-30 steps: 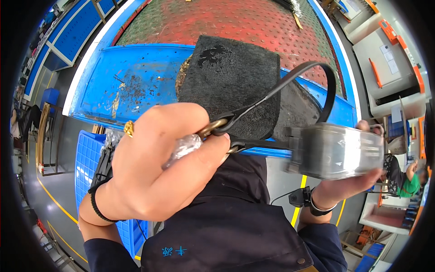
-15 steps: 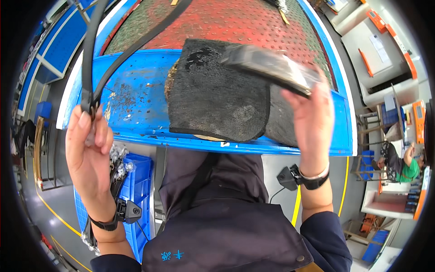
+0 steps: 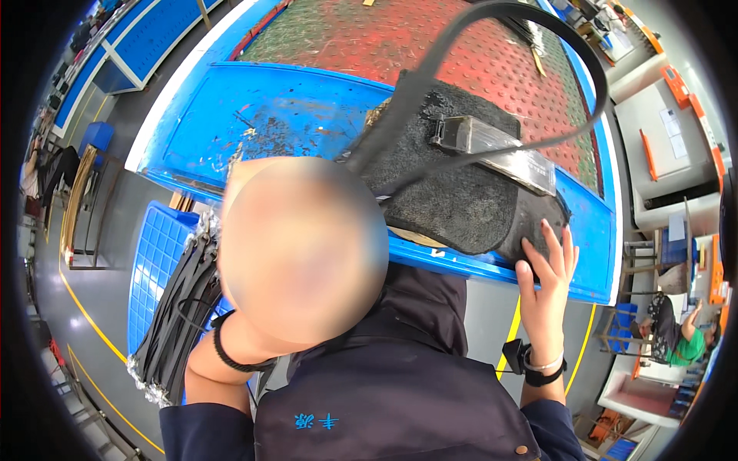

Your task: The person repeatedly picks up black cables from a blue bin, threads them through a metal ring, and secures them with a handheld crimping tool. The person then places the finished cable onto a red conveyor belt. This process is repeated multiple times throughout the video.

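Note:
Most of my left hand (image 3: 296, 253) is lost in a round blur, fingers included. Out of it rises a looped black belt (image 3: 600, 77), which swings over the work surface to the right. A shiny, silver-grey oblong block with a dark end (image 3: 500, 150) lies on a thick black cloth pad (image 3: 453, 200), partly crossed by the belt. At the pad's right part, my right hand (image 3: 547, 269) has its fingers spread, fingertips at the dark cloth, with nothing in its grasp.
The blue bench ledge (image 3: 292, 100) borders a red studded mat (image 3: 446, 46). Below left, a bundle of black straps with clear-wrapped ends (image 3: 181, 307) hangs at a blue crate (image 3: 157, 261). A person in green (image 3: 684, 346) is far right.
The oblong block has left my right hand and now rests on the pad. My left hand has come inward to the right with the belt, whose loop now reaches across the bench.

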`<move>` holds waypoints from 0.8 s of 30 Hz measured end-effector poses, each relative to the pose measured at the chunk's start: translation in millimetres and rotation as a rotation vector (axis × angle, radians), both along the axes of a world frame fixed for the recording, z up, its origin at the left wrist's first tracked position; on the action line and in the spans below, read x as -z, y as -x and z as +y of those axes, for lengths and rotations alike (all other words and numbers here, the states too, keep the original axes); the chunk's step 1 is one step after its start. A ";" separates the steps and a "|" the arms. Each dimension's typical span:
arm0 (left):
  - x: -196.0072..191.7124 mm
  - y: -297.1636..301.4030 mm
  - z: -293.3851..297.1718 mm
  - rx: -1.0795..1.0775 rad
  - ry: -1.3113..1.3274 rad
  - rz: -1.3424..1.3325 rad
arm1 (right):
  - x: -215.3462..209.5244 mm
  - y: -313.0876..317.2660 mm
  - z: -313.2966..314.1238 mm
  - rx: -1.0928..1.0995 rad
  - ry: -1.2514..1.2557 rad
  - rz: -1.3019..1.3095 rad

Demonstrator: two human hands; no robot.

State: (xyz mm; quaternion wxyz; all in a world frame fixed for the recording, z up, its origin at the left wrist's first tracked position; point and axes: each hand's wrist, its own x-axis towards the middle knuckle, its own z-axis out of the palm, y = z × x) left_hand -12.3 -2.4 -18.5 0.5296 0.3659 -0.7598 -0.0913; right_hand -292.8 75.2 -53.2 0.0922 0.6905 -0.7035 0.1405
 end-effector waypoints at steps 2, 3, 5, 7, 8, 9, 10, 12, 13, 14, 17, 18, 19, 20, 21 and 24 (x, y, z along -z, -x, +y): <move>-0.1 7.1 1.9 0.021 0.030 -0.014 | -13.4 -6.2 6.1 -0.078 -0.041 -0.102; 0.4 11.3 4.1 0.033 0.041 -0.017 | -22.1 -11.2 8.3 -0.143 0.030 -0.139; -0.1 16.9 7.5 0.068 0.062 -0.047 | -37.5 -28.4 10.2 -0.260 0.174 -0.206; -0.2 22.9 10.3 0.115 0.085 -0.104 | -38.6 -46.5 5.6 -0.455 0.328 -0.163; -0.3 24.3 12.7 0.105 0.085 -0.116 | -43.5 -52.4 1.7 -0.532 0.329 -0.036; -0.7 26.8 13.2 0.106 0.101 -0.087 | -45.7 -55.6 -4.1 -0.573 0.349 0.025; -1.2 29.8 13.7 0.107 0.117 -0.058 | -48.1 -58.2 -9.0 -0.611 0.370 0.087; -1.8 31.0 13.8 0.101 0.133 -0.027 | -49.3 -64.2 -17.4 -0.652 0.423 0.143; -2.4 31.0 14.0 0.102 0.133 -0.024 | -49.3 -64.6 -18.5 -0.648 0.432 0.152; -2.2 30.9 14.4 0.105 0.128 -0.018 | -49.3 -64.8 -19.1 -0.643 0.440 0.163; -1.0 30.4 13.9 0.114 0.140 -0.013 | -48.4 -65.7 -21.3 -0.634 0.447 0.183; -0.6 30.5 13.8 0.116 0.144 -0.013 | -47.8 -65.0 -21.6 -0.634 0.445 0.181; -0.1 30.6 13.6 0.119 0.147 -0.013 | -46.0 -63.4 -22.2 -0.640 0.443 0.166; 0.3 30.4 13.4 0.119 0.149 -0.014 | -46.0 -63.5 -22.2 -0.647 0.438 0.153; 0.7 30.2 13.3 0.118 0.149 -0.017 | -46.0 -63.4 -22.0 -0.653 0.433 0.139; 1.5 29.9 13.4 0.113 0.142 -0.053 | -50.3 -66.7 -20.2 -0.640 0.412 0.137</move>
